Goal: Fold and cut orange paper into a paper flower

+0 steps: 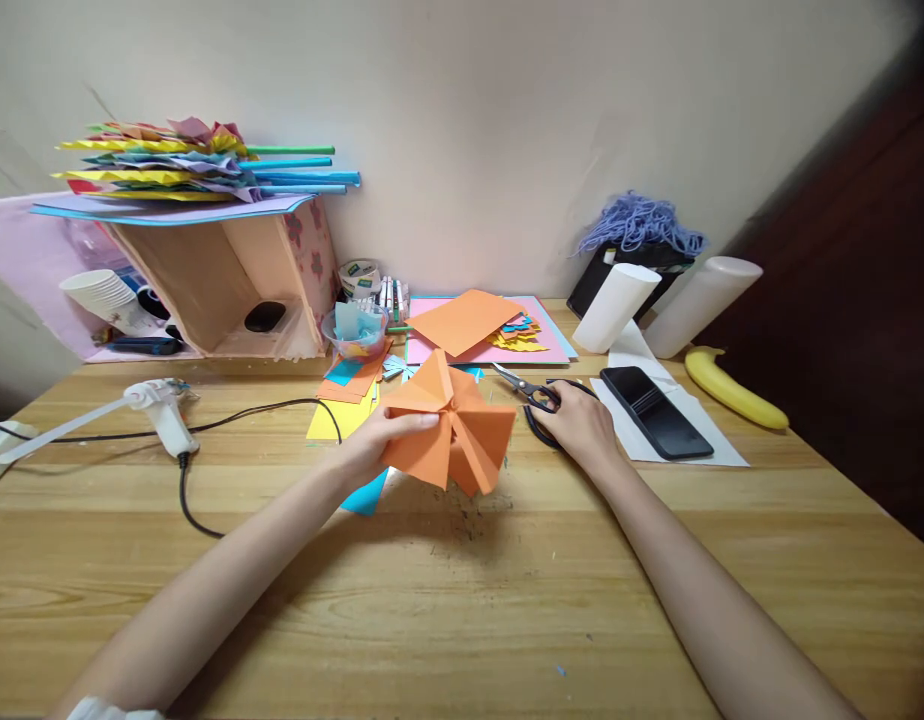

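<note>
A folded orange paper flower [477, 430] is pinched in my left hand [376, 445], thumb on top near its centre, raised above the wooden table. My right hand [582, 425] is closed around the black handles of a pair of scissors [533, 388], which rest at the table's middle right. Their blades point away to the left, toward the stacked paper sheets. Yellow paper [331, 422] and blue paper [367, 495] lie partly under and beside my left hand.
A hot glue gun [166, 420] with its black cable is at left. Behind stand a box [308, 260] topped with paper flowers, and a plastic tub [355, 335]. Orange sheets [466, 320] lie at the back. A phone [657, 412], paper roll [618, 305] and banana [736, 390] are at right.
</note>
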The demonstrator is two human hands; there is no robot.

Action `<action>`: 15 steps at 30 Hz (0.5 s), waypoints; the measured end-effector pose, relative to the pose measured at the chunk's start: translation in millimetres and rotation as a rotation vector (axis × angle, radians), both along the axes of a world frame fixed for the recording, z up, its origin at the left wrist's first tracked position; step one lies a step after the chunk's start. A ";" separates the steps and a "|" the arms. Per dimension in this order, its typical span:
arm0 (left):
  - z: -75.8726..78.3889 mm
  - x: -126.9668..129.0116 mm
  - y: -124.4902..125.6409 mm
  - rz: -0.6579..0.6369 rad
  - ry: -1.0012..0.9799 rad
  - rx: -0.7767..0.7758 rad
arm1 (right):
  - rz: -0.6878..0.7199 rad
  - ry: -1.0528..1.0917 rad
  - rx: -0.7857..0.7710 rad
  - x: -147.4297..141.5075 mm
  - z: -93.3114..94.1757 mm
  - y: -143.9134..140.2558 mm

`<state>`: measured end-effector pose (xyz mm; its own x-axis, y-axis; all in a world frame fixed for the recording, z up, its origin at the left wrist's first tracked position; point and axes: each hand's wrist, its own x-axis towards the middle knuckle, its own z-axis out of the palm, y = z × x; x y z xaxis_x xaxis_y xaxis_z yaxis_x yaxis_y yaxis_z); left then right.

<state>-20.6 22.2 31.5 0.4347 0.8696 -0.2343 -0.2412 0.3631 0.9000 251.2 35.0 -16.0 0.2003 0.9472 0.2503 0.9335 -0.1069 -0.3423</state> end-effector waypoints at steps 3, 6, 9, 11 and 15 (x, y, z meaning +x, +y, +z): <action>-6.6 0.5 -4.7 -0.171 0.059 0.044 | 0.037 -0.017 -0.036 8.0 -4.4 3.2; -14.6 1.7 -4.7 -0.291 0.119 0.050 | 0.107 -0.008 -0.005 12.4 -0.4 2.0; -18.9 2.0 -1.1 -0.387 0.191 0.034 | 0.225 0.149 0.055 5.6 10.1 -6.3; -18.9 1.0 3.2 -0.441 0.265 0.047 | 0.388 0.390 -0.038 -5.6 14.6 -14.3; -16.8 -3.4 14.7 -0.412 0.426 0.152 | 0.535 0.819 -0.297 -31.5 6.9 -27.5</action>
<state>-24.0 36.9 14.7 0.6378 0.6871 -0.3479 0.2845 0.2095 0.9355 219.7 7.5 -9.1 -0.2632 0.9642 -0.0333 0.3750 0.0705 -0.9244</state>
